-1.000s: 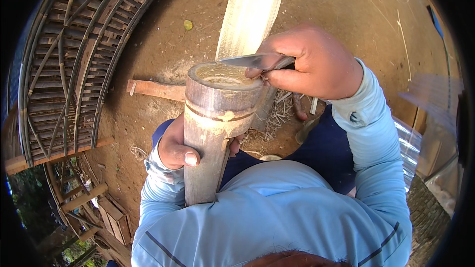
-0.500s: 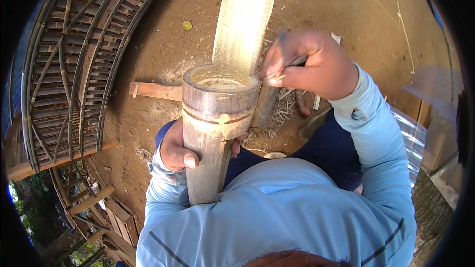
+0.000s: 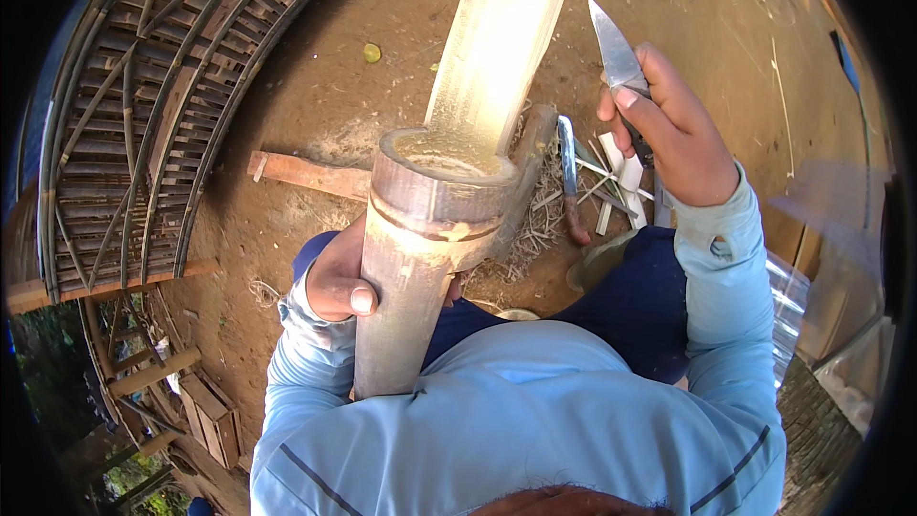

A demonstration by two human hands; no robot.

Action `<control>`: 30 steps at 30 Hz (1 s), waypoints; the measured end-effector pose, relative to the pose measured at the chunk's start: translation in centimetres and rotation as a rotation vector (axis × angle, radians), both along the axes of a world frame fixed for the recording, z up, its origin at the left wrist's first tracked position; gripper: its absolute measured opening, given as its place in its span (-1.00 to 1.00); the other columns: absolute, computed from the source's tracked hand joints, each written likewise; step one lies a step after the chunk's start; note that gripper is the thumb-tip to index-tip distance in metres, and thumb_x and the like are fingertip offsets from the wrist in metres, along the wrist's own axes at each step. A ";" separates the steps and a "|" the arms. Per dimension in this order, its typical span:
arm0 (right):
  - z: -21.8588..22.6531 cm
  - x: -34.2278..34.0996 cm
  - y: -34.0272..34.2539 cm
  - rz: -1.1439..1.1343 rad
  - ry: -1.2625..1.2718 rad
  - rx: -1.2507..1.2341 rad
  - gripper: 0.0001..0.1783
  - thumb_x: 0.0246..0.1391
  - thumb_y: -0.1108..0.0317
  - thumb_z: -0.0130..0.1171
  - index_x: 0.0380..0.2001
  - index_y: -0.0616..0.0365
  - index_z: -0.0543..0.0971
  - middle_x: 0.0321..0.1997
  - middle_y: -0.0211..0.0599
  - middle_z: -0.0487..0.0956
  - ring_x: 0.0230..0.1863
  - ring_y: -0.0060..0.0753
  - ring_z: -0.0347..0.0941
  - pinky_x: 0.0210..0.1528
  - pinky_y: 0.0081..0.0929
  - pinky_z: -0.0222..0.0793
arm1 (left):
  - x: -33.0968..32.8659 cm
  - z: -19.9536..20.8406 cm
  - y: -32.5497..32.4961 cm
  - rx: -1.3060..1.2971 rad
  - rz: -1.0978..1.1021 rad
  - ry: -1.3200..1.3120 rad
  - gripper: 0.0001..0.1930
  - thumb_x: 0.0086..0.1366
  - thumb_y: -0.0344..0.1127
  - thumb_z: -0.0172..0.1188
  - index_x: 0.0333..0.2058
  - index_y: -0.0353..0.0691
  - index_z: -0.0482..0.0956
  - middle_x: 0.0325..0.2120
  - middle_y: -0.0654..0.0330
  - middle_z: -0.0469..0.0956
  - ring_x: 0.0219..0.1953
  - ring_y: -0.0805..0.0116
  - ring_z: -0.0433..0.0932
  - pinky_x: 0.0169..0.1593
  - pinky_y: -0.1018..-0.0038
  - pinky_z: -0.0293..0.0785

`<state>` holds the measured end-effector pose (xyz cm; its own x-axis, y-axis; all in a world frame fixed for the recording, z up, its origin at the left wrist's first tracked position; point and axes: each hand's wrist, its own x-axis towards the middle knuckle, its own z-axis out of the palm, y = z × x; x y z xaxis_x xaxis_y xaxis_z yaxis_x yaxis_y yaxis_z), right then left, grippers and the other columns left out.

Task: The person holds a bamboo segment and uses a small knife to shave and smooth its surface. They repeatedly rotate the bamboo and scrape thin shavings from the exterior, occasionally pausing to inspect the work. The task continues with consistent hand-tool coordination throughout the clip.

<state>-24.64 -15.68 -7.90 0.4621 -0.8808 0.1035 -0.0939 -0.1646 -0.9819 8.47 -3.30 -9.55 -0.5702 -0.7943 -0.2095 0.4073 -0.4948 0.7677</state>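
A thick bamboo section [image 3: 420,258] stands upright against my body, its cut hollow top facing the camera. My left hand [image 3: 339,277] grips it around the side, thumb forward. My right hand [image 3: 669,139] is raised to the right of the bamboo, closed on the handle of a short knife [image 3: 616,53] whose blade points up and away. A pale split bamboo slab [image 3: 501,33] leans away behind the section's top.
A second blade with a reddish handle [image 3: 570,182] lies on the dirt among bamboo shavings and short offcuts [image 3: 611,191]. A wooden stick [image 3: 306,174] lies left of the bamboo. A large woven bamboo frame [image 3: 143,105] fills the left side.
My right hand has lifted the knife off the bamboo's top rim and moved it up and to the right, with the blade now in the air. The left hand keeps its grip.
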 end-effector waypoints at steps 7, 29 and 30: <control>1.2 3.2 2.3 -0.074 0.135 -0.217 -0.80 0.37 0.30 -0.04 -0.13 0.22 0.44 -0.46 -0.30 0.51 -0.47 -0.41 0.46 -0.37 -0.43 0.36 | -0.4 0.8 0.7 -0.097 0.126 -0.104 0.36 -0.28 -0.08 0.61 0.40 -0.43 -0.10 0.29 -0.11 0.28 0.30 0.07 0.31 0.36 0.24 0.13; 1.5 7.1 1.3 -0.220 0.521 -0.617 -0.78 0.31 0.28 0.07 -0.35 0.20 0.38 -0.60 0.07 0.45 -0.52 0.23 0.43 -0.51 0.01 0.27 | -0.4 1.3 0.7 -0.141 0.210 -0.256 0.33 -0.25 -0.14 0.58 0.42 -0.40 -0.10 0.33 -0.05 0.21 0.38 0.10 0.17 0.42 0.22 -0.05; 1.5 7.2 1.2 -0.200 0.516 -0.596 -0.77 0.30 0.28 0.08 -0.35 0.21 0.38 -0.60 0.08 0.45 -0.51 0.23 0.43 -0.50 0.01 0.27 | -0.3 1.1 0.7 -0.149 0.212 -0.234 0.32 -0.25 -0.14 0.58 0.42 -0.40 -0.10 0.33 -0.05 0.21 0.38 0.10 0.16 0.42 0.23 -0.05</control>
